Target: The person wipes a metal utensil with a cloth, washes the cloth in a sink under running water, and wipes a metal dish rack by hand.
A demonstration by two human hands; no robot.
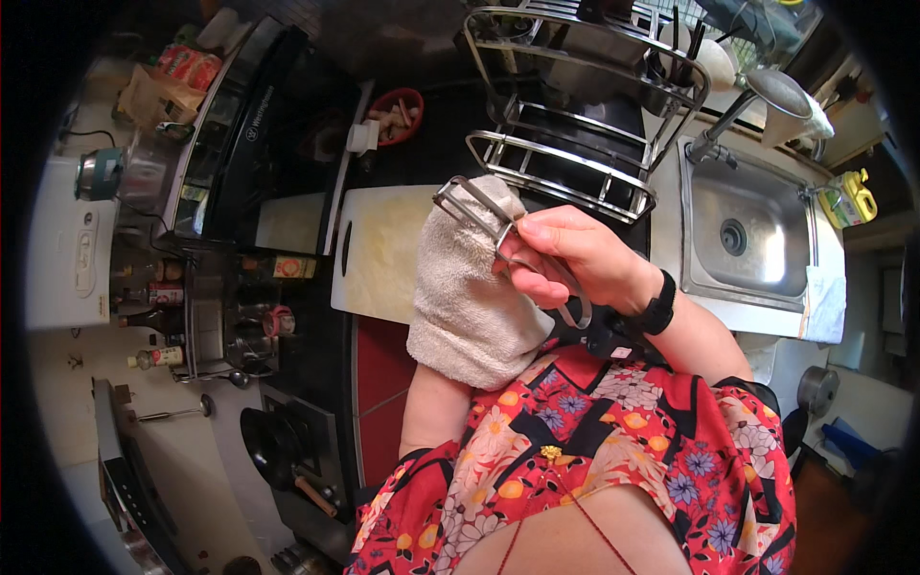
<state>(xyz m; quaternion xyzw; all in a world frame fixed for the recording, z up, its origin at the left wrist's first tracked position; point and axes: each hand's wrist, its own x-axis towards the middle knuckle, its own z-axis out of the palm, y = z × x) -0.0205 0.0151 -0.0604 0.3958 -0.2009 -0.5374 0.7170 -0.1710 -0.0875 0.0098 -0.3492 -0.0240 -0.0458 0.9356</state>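
My right hand (pixel 557 251) pinches a slim metal tool (pixel 478 208) that looks like a Y-shaped peeler. Its open two-armed end points up and left, and its looped handle hangs below my fingers. A beige terry towel (pixel 471 295) covers my left hand and wrist, with only the bare forearm showing below it. Whatever my left fingers do under the cloth is hidden. The tool's open end lies in front of the towel's upper part; I cannot tell whether they touch. Behind the towel lies a pale cutting board (pixel 381 248) with a dark slot at its left end.
A steel dish rack (pixel 560 162) stands beyond my hands. To the right is a steel sink (pixel 747 223) with a tap (pixel 719 133). A red bowl of ginger-like pieces (pixel 397 116) sits behind the board, beside a black Westinghouse appliance (pixel 269 144). A wok (pixel 277 445) rests at lower left.
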